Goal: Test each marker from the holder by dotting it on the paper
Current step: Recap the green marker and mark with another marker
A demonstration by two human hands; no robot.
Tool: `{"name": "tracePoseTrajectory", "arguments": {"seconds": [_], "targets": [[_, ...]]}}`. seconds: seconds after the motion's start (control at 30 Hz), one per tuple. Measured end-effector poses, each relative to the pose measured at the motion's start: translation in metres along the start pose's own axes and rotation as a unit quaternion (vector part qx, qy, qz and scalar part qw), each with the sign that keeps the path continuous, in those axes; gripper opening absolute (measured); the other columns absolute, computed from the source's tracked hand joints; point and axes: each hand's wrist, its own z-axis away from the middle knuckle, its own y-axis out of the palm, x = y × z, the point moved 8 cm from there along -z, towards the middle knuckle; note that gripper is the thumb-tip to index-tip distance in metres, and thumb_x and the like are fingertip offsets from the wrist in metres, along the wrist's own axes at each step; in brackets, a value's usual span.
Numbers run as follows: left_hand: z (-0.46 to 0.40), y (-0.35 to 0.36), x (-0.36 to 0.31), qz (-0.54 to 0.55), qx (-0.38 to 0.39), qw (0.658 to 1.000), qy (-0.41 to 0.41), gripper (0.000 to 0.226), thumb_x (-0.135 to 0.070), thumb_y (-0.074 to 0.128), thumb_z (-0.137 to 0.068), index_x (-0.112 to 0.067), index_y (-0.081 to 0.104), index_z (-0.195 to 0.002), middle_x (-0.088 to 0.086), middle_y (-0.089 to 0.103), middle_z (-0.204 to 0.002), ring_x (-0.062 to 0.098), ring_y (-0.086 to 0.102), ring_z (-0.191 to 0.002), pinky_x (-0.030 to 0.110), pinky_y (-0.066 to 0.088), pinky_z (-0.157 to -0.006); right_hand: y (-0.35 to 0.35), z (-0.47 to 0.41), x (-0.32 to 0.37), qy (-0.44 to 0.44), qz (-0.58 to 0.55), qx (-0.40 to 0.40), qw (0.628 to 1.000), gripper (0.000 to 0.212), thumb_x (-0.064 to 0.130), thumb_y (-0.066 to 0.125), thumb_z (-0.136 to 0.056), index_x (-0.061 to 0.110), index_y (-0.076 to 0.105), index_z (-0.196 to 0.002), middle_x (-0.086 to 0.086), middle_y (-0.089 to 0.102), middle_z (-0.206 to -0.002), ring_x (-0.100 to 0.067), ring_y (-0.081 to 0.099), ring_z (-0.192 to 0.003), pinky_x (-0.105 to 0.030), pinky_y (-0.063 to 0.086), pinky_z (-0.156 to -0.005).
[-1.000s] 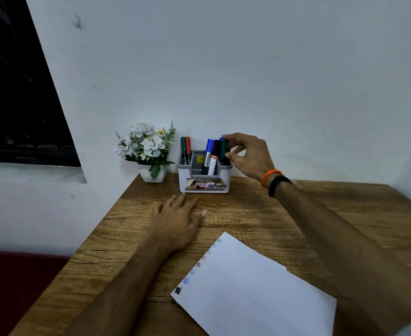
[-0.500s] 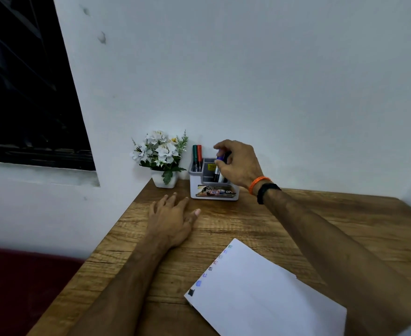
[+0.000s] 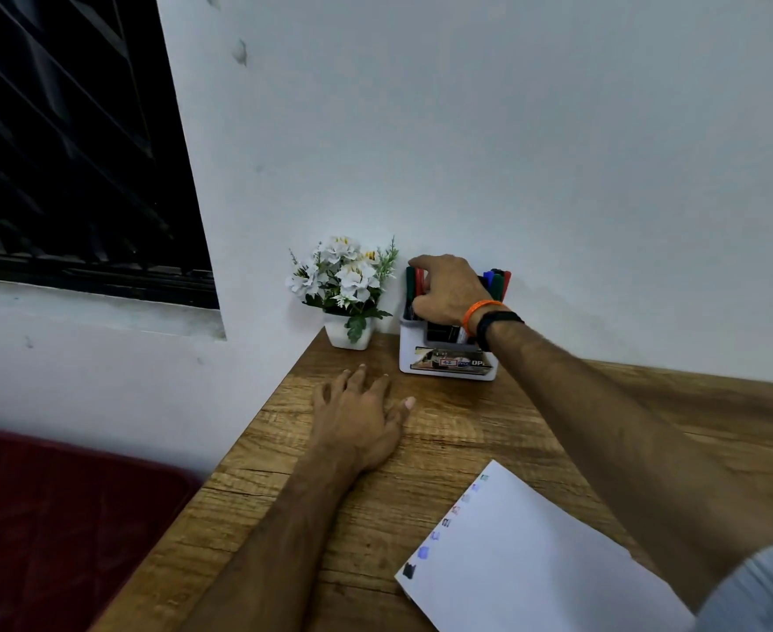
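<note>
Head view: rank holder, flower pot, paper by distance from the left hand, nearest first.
From the left hand, flat on the table:
1. Holder: just ahead, slightly right, against the wall.
2. Flower pot: ahead by the wall, near the table's left corner; close to the holder's rank, hard to separate.
3. Paper: plainly farthest, nearer the person, to the right.

The right hand (image 3: pixel 448 291) is now at the left side of the holder (image 3: pixel 447 353), its fingers curled on the red marker (image 3: pixel 419 281) there, away from the right markers (image 3: pixel 496 282).

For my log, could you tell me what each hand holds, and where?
Right hand pinches the red marker near its top, in the holder. Left hand holds nothing.
</note>
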Motion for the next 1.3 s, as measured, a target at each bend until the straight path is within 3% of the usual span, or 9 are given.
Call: {"name": "tracePoseTrajectory", "arguments": {"seconds": [0.2,0.37,0.5,0.6,0.7,0.8,1.03,1.17,1.3], "targets": [[0.000,0.000,-0.001,0.002,0.000,1.000,0.005,0.064,-0.063,0.022,-0.095,-0.028,0.031,-0.148,0.008,0.019,-0.160,0.026,0.014,-0.147,0.051,0.010,-0.116,0.010,-0.013,0.001,0.005,0.044,0.023,0.999,0.060,0.016,0.065,-0.076,0.008,0.054,-0.135,-0.018,0.060,-0.129,-0.036,0.052,-0.122,-0.042,0.047,-0.101],[0.001,-0.001,-0.001,-0.001,0.004,1.000,0.004,0.064,-0.063,0.021,-0.095,-0.028,0.031,-0.148,0.008,0.019,-0.160,0.027,0.014,-0.147,0.051,0.009,-0.116,0.011,-0.014,0.002,0.013,0.049,0.026,0.998,0.040,0.018,0.063,-0.074,0.007,0.061,-0.112,-0.015,0.066,-0.106,-0.035,0.059,-0.102,-0.038,0.053,-0.083],[0.002,-0.002,-0.002,0.004,0.004,1.000,0.003,0.063,-0.062,0.022,-0.096,-0.028,0.031,-0.148,0.008,0.018,-0.160,0.027,0.013,-0.147,0.051,0.009,-0.117,0.000,-0.009,-0.006,0.030,-0.028,-0.018,0.999,0.054,0.012,0.063,-0.072,0.015,0.058,-0.126,-0.015,0.062,-0.115,-0.032,0.056,-0.108,-0.037,0.050,-0.092],[0.002,-0.001,-0.002,0.002,0.006,1.000,0.001,0.064,-0.063,0.021,-0.095,-0.028,0.030,-0.148,0.008,0.018,-0.160,0.027,0.012,-0.147,0.051,0.009,-0.117,-0.009,0.007,-0.006,0.014,-0.101,-0.072,0.992,0.047,0.010,0.066,-0.073,0.024,0.058,-0.117,-0.010,0.059,-0.114,-0.024,0.055,-0.106,-0.031,0.046,-0.086],[0.001,0.000,-0.002,0.000,0.009,1.000,0.000,0.064,-0.063,0.020,-0.095,-0.029,0.030,-0.148,0.008,0.018,-0.160,0.027,0.013,-0.147,0.051,0.010,-0.117,-0.011,0.027,-0.001,-0.025,-0.153,-0.112,0.981,0.041,0.015,0.075,-0.076,0.027,0.055,-0.109,-0.002,0.062,-0.108,-0.019,0.063,-0.087,-0.032,0.054,-0.078],[0.001,0.000,-0.001,-0.001,0.007,1.000,0.000,0.064,-0.063,0.021,-0.095,-0.028,0.031,-0.148,0.008,0.019,-0.160,0.027,0.013,-0.147,0.051,0.010,-0.116,-0.007,0.039,0.002,-0.034,-0.197,-0.122,0.972,0.041,0.016,0.079,-0.078,0.022,0.054,-0.110,0.002,0.062,-0.098,-0.009,0.060,-0.072,-0.018,0.050,-0.066],[0.001,0.000,-0.002,-0.003,0.005,1.000,0.000,0.065,-0.064,0.021,-0.095,-0.029,0.031,-0.148,0.007,0.020,-0.160,0.027,0.013,-0.147,0.051,0.010,-0.117,0.007,0.037,-0.006,0.033,-0.168,-0.099,0.980,0.041,0.022,0.080,-0.079,0.011,0.066,-0.116,0.000,0.071,-0.105,-0.010,0.062,-0.092,-0.026,0.052,-0.092],[0.001,0.000,-0.001,-0.002,0.003,1.000,0.000,0.065,-0.064,0.021,-0.095,-0.029,0.031,-0.148,0.007,0.020,-0.160,0.027,0.014,-0.147,0.051,0.010,-0.117,0.011,0.038,-0.013,0.050,-0.196,-0.084,0.976,0.038,0.021,0.081,-0.080,0.009,0.069,-0.114,-0.004,0.074,-0.102,-0.011,0.064,-0.090,-0.028,0.054,-0.093],[0.000,0.001,-0.001,-0.002,0.011,1.000,0.000,0.065,-0.064,0.020,-0.095,-0.029,0.030,-0.149,0.008,0.019,-0.160,0.027,0.013,-0.147,0.052,0.010,-0.117,-0.016,0.041,-0.013,0.048,-0.269,-0.163,0.948,0.035,0.022,0.081,-0.080,0.010,0.070,-0.111,-0.001,0.074,-0.100,-0.012,0.068,-0.091,-0.028,0.057,-0.088]]}}
